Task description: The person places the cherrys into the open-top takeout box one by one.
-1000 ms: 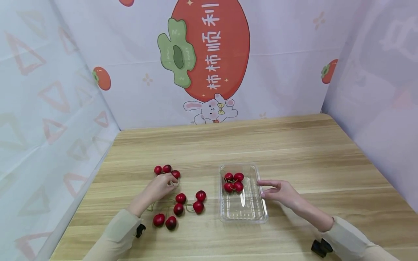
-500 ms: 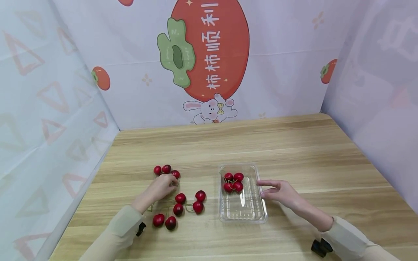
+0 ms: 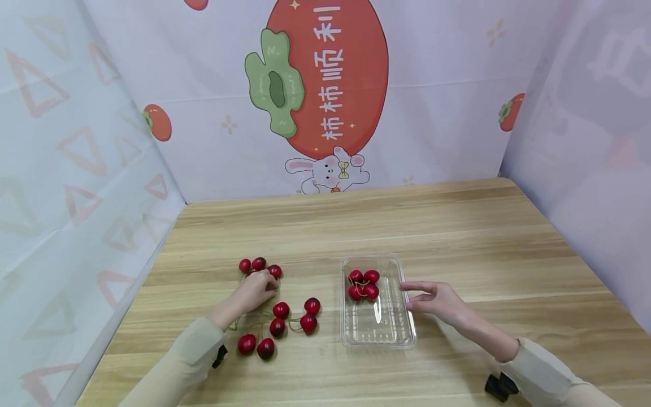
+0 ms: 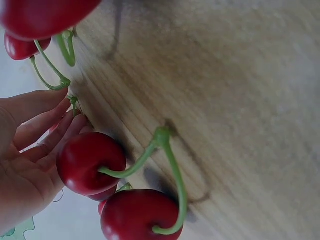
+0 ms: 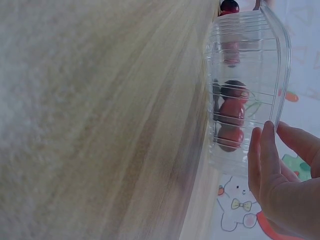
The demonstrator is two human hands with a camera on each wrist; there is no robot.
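My left hand [image 3: 256,291] is low over the upper group of cherries [image 3: 259,263] at the left of the table. In the left wrist view, the thumb and fingertips of that hand pinch a green stem joint at its knot. A cherry [image 3: 274,272] shows just beyond these fingertips; part of the group is hidden behind the hand. My right hand [image 3: 432,299] holds the right rim of a clear plastic container [image 3: 378,333], thumb and fingers on either side of the rim in the right wrist view. Several cherries [image 3: 364,284] with stems lie in the container's far left part.
Nearer me, loose cherry pairs lie on the wooden table [image 3: 325,226]: one pair [image 3: 310,315] close to the container, another [image 3: 279,318] beside it, and a third [image 3: 256,346] at the front. Printed cloth walls [image 3: 432,113] stand behind and at both sides.
The cherry by my left fingertips has shifted slightly to the right, and the left hand has moved very little. The right hand and the container have stayed in place.
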